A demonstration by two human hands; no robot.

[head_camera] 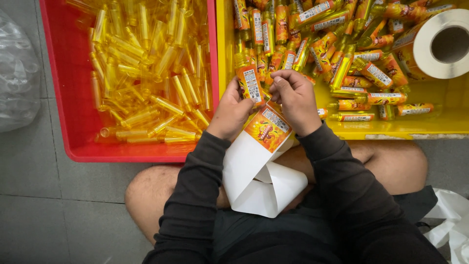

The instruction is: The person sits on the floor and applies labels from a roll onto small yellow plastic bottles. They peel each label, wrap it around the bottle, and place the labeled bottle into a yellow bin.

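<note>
While left hand grips 1 light, slick bottle by its body, right hand pinches its label edge.

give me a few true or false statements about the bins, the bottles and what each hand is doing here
1. The red bin holds clear yellow bottles with no labels. True.
2. The left hand holds a small bottle that carries a label. True.
3. The right hand rests flat on the floor. False: it is raised beside the bottle, fingertips at the label by the left hand.
4. The yellow bin is filled with unlabelled bottles. False: its bottles carry orange labels.
5. A white backing strip with an orange label on it hangs below the hands. True.
6. The big label roll lies in the red bin. False: it lies in the yellow bin.
</note>
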